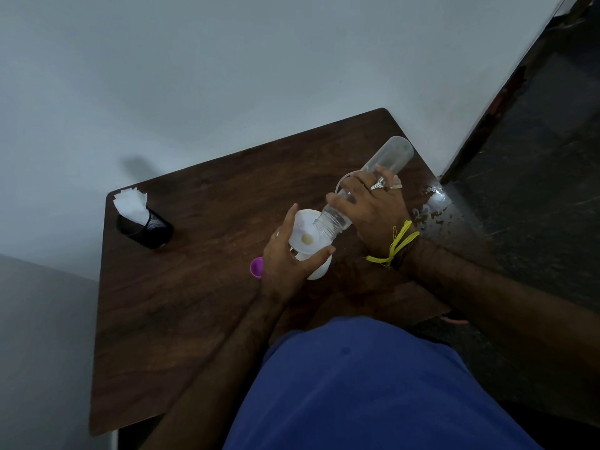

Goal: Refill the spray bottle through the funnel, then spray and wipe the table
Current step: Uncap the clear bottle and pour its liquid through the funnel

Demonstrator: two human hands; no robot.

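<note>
A white funnel [305, 235] stands in a white spray bottle [319, 271] near the middle of the dark wooden table [194, 303]. My left hand [285, 264] curls round the funnel's stem and the bottle's top, thumb on the near side. My right hand [373, 206] grips a clear plastic bottle [389, 157], tilted steeply with its threaded mouth over the funnel bowl. The clear bottle looks nearly empty. A purple cap [256, 267] lies on the table just left of my left hand.
A black mesh holder [146, 228] with white paper napkins [130, 203] stands at the table's far left corner. Wet patches glisten on the table's right edge [431, 206]. A grey wall runs behind; dark floor lies to the right.
</note>
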